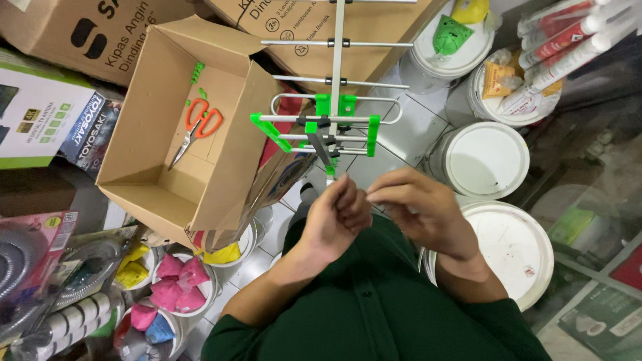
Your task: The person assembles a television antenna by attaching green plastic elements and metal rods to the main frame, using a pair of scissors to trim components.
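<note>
Both hands meet, fingers curled, below antenna.

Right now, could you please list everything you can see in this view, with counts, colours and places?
antenna: one, silver rods with green clips, centre, just beyond the hands
open cardboard box: one, brown, left of centre
scissors: one pair, orange handles, inside the box
lidded buckets: at least four, white, right side
sealant tubes: several, white and red, top right
closed cartons: two, brown, along the top
small packets: several, pink and yellow, in tubs at lower left
left hand: one, centre, fingertips close to the right hand
right hand: one, centre right, fingers pinched together
</note>
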